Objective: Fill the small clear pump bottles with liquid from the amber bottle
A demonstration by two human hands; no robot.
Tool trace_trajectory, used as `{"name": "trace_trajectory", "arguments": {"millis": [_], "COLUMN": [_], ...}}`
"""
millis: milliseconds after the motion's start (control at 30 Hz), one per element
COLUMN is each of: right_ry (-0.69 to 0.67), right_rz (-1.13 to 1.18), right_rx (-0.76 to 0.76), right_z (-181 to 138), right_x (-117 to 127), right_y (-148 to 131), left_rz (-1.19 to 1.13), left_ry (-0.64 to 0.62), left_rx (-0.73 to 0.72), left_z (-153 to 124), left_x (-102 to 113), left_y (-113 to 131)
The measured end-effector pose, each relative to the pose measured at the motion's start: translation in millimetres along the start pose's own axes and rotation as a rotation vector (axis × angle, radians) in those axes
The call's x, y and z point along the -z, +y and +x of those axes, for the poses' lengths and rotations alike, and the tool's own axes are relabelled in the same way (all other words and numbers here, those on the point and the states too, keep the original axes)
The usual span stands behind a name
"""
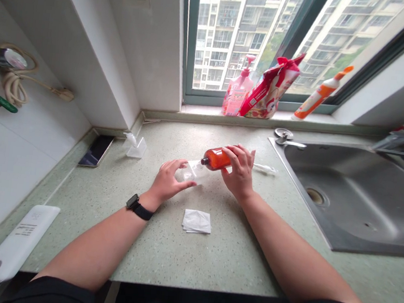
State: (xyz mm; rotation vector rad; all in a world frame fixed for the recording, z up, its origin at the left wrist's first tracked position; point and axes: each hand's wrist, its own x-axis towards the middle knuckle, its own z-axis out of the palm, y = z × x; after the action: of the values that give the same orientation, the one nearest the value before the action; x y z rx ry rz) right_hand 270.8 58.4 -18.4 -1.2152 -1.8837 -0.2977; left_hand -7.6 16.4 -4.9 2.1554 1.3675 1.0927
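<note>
As forearms (99, 242) converge, right hand (239, 174) gripping tipped bottle (218, 159), left hand (167, 180) holding clear container (195, 171)

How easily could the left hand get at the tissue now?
Likely yes: the tissue lies nearby with nothing over it, though the left hand would first have to release the clear bottle.

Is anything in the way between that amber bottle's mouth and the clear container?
Nothing visible: the amber bottle, in the right hand, points straight at the clear container, which the left hand holds. The folded tissue lies off to the near side.
</note>
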Motion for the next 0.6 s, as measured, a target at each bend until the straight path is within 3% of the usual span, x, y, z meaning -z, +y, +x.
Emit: {"name": "trace_trajectory", "arguments": {"millis": [600], "right_ry": [0.012], "right_rz": [-0.003], "right_rx": [0.014], "right_z": [0.4], "right_x": [0.3], "right_y": [-0.9], "left_rz": [0.022], "left_ry": [-0.005], "left_rx": [-0.002], "left_z": [0.1], "left_x": [-0.5], "left_y": [-0.7]}}
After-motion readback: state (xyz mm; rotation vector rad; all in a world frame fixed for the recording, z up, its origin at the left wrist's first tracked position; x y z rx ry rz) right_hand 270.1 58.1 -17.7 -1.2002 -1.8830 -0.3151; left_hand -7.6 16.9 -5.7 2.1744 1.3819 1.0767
